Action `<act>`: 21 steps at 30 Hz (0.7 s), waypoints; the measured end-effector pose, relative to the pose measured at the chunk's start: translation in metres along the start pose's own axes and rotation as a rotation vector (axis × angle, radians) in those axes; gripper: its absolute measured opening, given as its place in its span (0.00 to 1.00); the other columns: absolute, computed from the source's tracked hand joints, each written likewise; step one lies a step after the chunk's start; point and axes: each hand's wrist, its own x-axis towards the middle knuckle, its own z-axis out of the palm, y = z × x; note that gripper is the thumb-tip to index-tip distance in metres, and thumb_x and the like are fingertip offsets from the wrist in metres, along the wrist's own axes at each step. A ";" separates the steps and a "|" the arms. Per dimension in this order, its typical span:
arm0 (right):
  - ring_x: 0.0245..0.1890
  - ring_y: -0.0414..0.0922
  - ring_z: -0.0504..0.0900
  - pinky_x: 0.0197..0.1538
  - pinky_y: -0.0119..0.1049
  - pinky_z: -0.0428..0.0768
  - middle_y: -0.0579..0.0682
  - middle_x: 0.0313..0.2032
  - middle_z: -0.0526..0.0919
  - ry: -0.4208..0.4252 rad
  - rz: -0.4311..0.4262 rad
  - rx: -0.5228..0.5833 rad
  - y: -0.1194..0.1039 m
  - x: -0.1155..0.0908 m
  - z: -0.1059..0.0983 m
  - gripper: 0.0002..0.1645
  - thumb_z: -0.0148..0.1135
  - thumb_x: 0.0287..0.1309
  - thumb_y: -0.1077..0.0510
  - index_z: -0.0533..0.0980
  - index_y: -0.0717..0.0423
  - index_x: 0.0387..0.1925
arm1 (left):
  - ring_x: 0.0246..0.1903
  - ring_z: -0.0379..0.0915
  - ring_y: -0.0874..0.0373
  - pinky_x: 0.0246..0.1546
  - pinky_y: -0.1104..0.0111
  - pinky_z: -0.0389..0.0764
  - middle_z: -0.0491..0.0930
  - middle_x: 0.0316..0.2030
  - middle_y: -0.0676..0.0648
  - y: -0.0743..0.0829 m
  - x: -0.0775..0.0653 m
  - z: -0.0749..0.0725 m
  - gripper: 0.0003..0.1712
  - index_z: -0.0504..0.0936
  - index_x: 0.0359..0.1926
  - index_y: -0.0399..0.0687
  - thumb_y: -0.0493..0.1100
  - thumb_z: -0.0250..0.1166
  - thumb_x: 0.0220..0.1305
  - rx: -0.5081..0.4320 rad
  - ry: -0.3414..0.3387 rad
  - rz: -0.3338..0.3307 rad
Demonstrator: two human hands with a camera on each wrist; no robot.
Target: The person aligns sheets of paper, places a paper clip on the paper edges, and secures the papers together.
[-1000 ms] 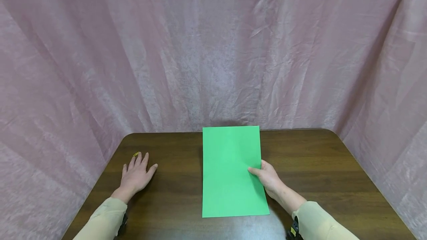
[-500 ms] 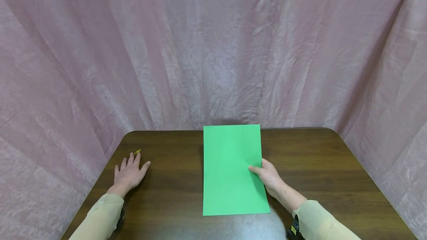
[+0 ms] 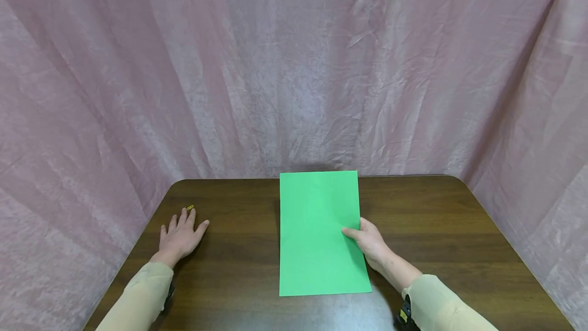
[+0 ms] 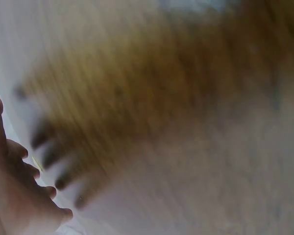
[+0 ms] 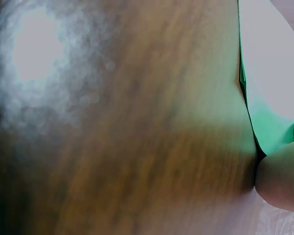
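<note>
In the head view my left hand [image 3: 179, 238] reaches over the left part of the table, palm down with its fingers spread. Right at the tips of its fingers lies a small yellow paper clip [image 3: 190, 207], partly covered by them. The same hand [image 4: 17, 191] fills the lower left of the left wrist view, with the paper clip [image 4: 37, 164] a thin yellow streak beyond it. My right hand [image 3: 372, 244] grips the right edge of the green paper [image 3: 317, 239], thumb on top and the other fingers hidden beneath. More than one layer shows along the paper's edge [image 5: 242, 73] in the right wrist view.
A dark brown wooden table [image 3: 243, 249] with rounded far corners lies under both hands. Behind it and along the sides hangs a pink velvety curtain [image 3: 294, 65]. Light glares off the tabletop near its front.
My left hand shifts left off the paper clip, then slightly forward and right, so its fingertips overlap the clip again. The right hand keeps holding the green paper in place.
</note>
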 end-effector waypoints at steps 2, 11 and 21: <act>0.45 0.51 0.85 0.45 0.46 0.84 0.60 0.55 0.81 0.000 0.001 0.001 0.000 0.000 0.000 0.28 0.58 0.73 0.61 0.65 0.66 0.70 | 0.73 0.30 0.22 0.65 0.26 0.29 0.36 0.77 0.26 0.000 0.001 0.001 0.54 0.45 0.81 0.36 0.74 0.37 0.75 -0.002 -0.001 0.001; 0.45 0.51 0.85 0.45 0.46 0.84 0.60 0.55 0.81 -0.003 -0.006 0.001 0.000 0.000 0.000 0.27 0.58 0.73 0.62 0.66 0.66 0.69 | 0.73 0.28 0.22 0.65 0.26 0.28 0.35 0.77 0.26 -0.002 0.002 0.002 0.54 0.44 0.81 0.35 0.74 0.37 0.75 -0.008 -0.003 -0.003; 0.46 0.51 0.85 0.46 0.47 0.84 0.61 0.57 0.80 -0.002 -0.007 0.000 0.001 -0.001 0.000 0.29 0.58 0.73 0.61 0.65 0.67 0.70 | 0.74 0.27 0.23 0.65 0.27 0.28 0.35 0.77 0.26 -0.001 0.004 0.002 0.54 0.44 0.80 0.34 0.74 0.37 0.75 0.000 -0.007 0.001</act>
